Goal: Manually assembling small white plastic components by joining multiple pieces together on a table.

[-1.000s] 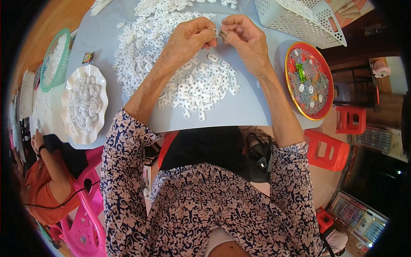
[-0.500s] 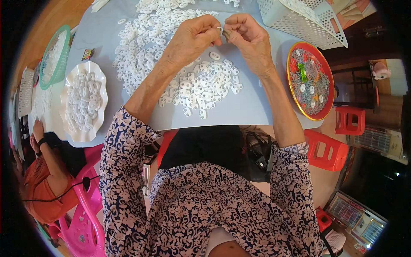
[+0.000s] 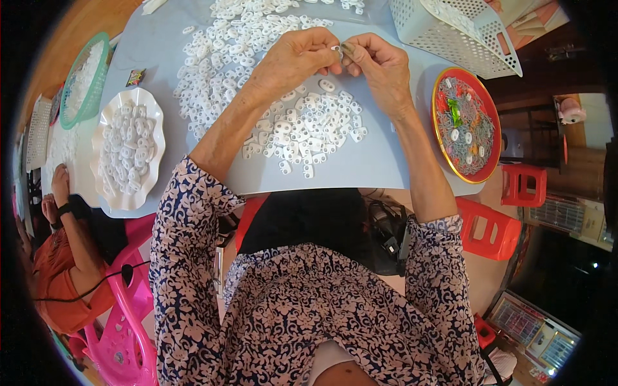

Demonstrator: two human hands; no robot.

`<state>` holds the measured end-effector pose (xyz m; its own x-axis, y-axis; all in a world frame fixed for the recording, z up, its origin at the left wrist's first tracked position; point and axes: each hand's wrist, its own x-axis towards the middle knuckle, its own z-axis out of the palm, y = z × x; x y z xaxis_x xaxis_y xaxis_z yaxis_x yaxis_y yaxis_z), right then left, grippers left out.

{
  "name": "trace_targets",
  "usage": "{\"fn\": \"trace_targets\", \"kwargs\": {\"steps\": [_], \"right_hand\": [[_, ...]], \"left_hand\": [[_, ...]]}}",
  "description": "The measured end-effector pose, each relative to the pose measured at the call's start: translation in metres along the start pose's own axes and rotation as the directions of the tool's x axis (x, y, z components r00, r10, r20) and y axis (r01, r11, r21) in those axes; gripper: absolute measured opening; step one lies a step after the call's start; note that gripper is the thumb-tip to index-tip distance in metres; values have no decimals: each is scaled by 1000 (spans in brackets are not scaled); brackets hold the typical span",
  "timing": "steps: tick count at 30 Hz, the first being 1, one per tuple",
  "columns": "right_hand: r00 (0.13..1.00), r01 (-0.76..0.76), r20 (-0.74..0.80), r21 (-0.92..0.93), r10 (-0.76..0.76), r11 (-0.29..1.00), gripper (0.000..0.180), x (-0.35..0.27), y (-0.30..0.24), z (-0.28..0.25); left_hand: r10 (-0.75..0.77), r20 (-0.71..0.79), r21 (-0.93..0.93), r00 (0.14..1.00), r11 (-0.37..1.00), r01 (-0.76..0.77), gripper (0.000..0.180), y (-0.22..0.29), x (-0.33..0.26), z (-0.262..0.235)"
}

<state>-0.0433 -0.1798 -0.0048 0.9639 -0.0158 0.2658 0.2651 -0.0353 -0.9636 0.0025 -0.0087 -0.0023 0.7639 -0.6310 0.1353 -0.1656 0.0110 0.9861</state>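
Note:
My left hand (image 3: 296,61) is closed in a pinch over the table, its fingertips on a small white plastic piece (image 3: 336,49). Right beside it my right hand (image 3: 383,71) pinches too, its thumb and forefinger almost touching the left fingers. What the right fingertips hold is mostly hidden. Below the hands lies a pile of small white two-holed plastic pieces (image 3: 299,132), and a larger heap of such pieces (image 3: 225,64) spreads to the left and back. A single oval white piece (image 3: 326,85) rests just under my fingers.
At the left stands a scalloped white dish (image 3: 154,151) of white pieces, with a green basket (image 3: 103,74) beyond. A red gold-rimmed tray (image 3: 441,145) of small grey parts is at right, below a perforated white basket (image 3: 444,45). Another person's hand (image 3: 60,183) rests at far left.
Both hands have shifted slightly toward me, and the right fingers have closed in nearer the left ones. The white piece stays between the fingertips.

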Motion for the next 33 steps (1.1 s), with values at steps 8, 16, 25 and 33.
{"fn": "trace_targets", "kwargs": {"steps": [8, 16, 25, 33], "right_hand": [[999, 3, -34, -42, -5, 999, 20, -2, 1, 4], [999, 0, -45, -48, -2, 999, 18, -1, -6, 3], [999, -6, -35, -96, 2, 995, 13, 1, -1, -1], [997, 48, -56, -109, -54, 993, 19, -1, -6, 4]], "left_hand": [[55, -90, 110, 994, 993, -45, 11, -3, -1, 6], [11, -121, 132, 993, 991, 5, 16, 2, -1, 4], [11, -73, 107, 997, 994, -3, 18, 4, -2, 7], [70, -121, 94, 990, 994, -59, 18, 3, -3, 14]]}}
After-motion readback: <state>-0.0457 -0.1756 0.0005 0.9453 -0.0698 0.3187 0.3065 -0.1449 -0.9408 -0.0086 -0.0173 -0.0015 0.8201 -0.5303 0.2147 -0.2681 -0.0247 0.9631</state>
